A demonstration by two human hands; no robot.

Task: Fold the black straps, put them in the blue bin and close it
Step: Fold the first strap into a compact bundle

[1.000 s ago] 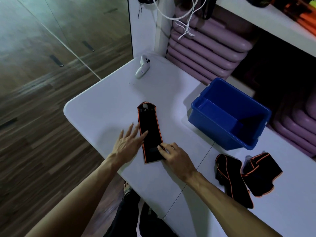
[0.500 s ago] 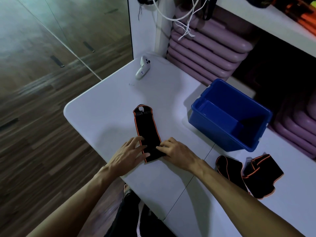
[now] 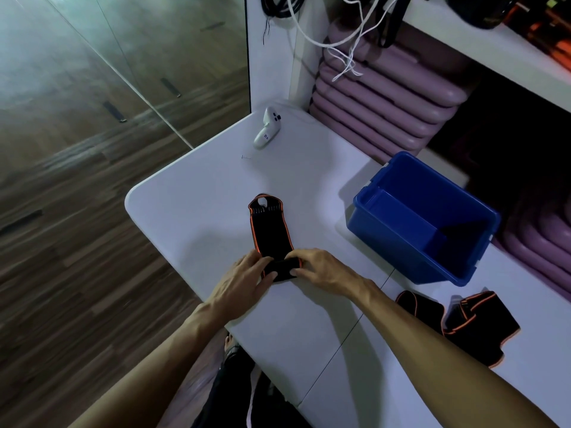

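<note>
Near end of strap (image 3: 272, 233) now rolled up; left hand (image 3: 244, 284) and right hand (image 3: 321, 270) fingers pinch the roll. Long axis runs straight away toward desk's (image 3: 191, 205) far edge.

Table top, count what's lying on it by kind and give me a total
Black straps: 3, one being rolled by the left hand and right hand, two lying by the right forearm
Blue bin: 1
White controller: 1
Total: 5

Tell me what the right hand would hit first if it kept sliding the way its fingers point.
The right hand points left across the strap; it would probably meet the left hand first, whose fingers grip the same rolled end.
</note>
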